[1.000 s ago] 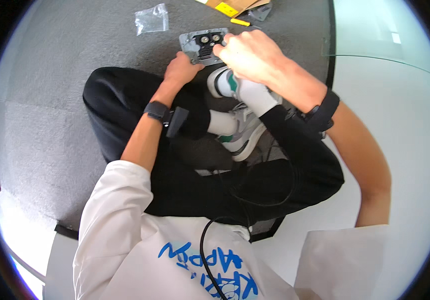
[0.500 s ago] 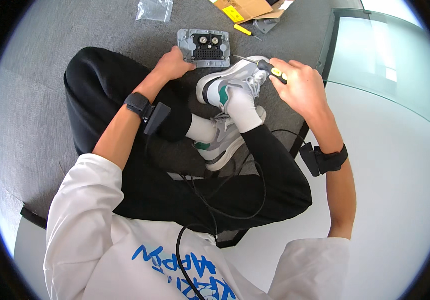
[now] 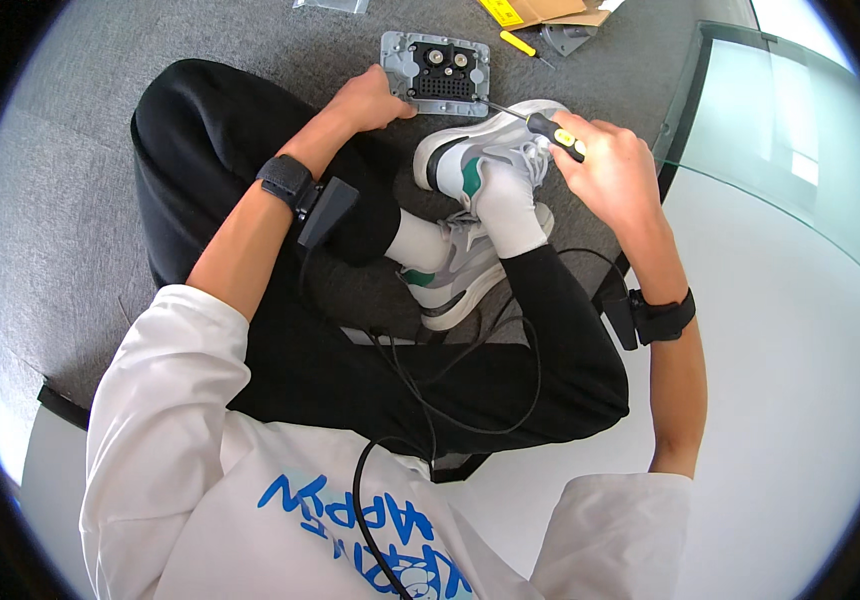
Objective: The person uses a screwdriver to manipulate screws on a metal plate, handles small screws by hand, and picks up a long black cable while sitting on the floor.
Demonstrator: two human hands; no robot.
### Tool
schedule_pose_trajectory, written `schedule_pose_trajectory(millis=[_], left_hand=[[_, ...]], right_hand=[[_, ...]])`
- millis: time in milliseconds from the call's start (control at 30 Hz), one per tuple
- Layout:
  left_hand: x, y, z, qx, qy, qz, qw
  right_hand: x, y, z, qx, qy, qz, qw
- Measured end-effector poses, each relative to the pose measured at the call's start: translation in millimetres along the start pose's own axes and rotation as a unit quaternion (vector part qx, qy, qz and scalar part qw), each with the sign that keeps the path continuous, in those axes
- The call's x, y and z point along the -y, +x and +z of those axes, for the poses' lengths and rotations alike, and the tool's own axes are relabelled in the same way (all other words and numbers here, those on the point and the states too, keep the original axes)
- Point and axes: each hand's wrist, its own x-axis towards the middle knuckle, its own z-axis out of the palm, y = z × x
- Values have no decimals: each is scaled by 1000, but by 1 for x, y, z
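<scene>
A grey rectangular housing with a black middle, two round metal fittings and a grid of small holes rests on the grey carpet in front of my shoes. My left hand holds its lower left corner, fingers partly hidden at the edge. In my right hand is a screwdriver with a black and yellow handle. Its thin shaft points left, and the tip lies over the housing's lower right part. Whether the tip sits in a screw is too small to tell.
Beyond the housing lie a small yellow screwdriver, an opened cardboard box, a grey metal part and a clear plastic bag. My shoe is close below. Black cables cross my lap. Glass panels stand at the right.
The screwdriver tip has moved from just beside the housing's right edge onto its lower right part. My left hand keeps its hold on the corner. The whole view has shifted slightly.
</scene>
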Motion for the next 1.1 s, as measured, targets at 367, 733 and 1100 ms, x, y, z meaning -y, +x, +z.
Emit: schedule_pose_trajectory(millis=[367,733,1100], left_hand=[[-2,-4,0,-19,5,20,1000],[-3,-5,-1,-12,2,44,999],[0,-3,0,-10,-7,47,999]], right_hand=[[8,11,-7,24,-11,8,1000],[-6,46,-17,136,54,136,980],[-1,49,-24,218,73,189,955]])
